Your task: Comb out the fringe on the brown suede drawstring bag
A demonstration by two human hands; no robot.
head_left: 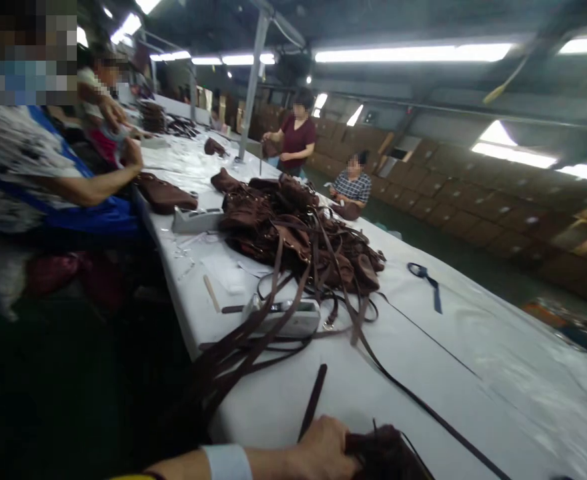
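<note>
My left hand [326,448] reaches in from the bottom edge, with a white band around its wrist. Its fingers are closed on a dark brown bag [386,457], which the lower frame edge partly cuts off. Just above the hand, a short brown strap [313,400] sticks up over the white table. My right hand is out of sight. Further up the table lies a large heap of brown bags [293,227], their long straps [253,333] trailing toward me and over the near left edge.
A grey tape dispenser [286,319] stands among the straps; a second dispenser [196,220] is farther back. A dark blue looped strip [428,283] lies on the white table [423,347]. A metal post [253,87] rises behind the heap. Co-workers [298,137] work along both sides.
</note>
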